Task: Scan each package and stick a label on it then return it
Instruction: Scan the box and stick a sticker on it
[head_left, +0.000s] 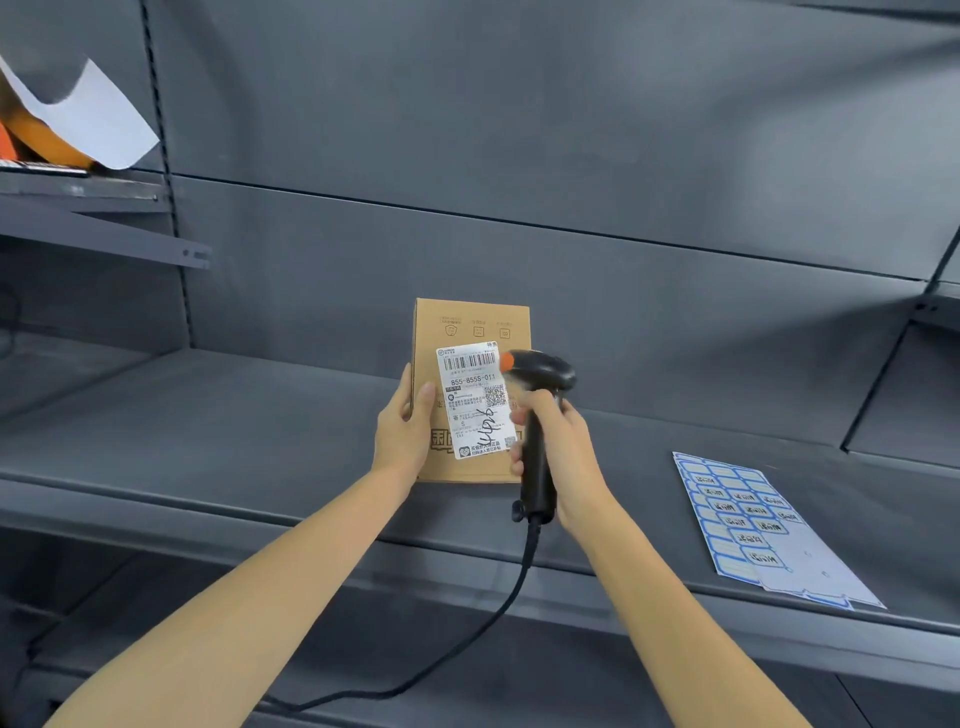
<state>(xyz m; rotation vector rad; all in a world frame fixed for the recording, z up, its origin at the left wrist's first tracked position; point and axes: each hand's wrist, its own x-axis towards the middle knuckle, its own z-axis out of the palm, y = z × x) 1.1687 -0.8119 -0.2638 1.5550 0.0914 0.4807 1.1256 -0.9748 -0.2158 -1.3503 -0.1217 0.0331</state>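
Presently: cardboard package (470, 332) held upright over the middle of the grey metal shelf (208, 415), printed face toward the camera. Gripped along its left edge by the left hand (402, 434), thumb across the front, fingers behind and out of sight. Whether its bottom edge touches the shelf surface: cannot tell. White shipping label (475, 400) on the front face, slightly tilted, bearing a barcode at the top, a QR code at the right and a handwritten mark lower down.

Right hand (558, 452) wrapped round the handle of a black barcode scanner (537, 415), just right of the package and partly overlapping its right edge. Scanner head with orange tip level with the barcode, touching or just off the label's upper right corner. Black cable (498, 613) hanging from the handle base, trailing down past the shelf's front edge.

Sheet of blue-bordered stickers (748, 519) lying flat near the front edge of the shelf, well to the right of both hands.

Upper left shelf: white sheet (88, 119) curling over an orange item (41, 140).
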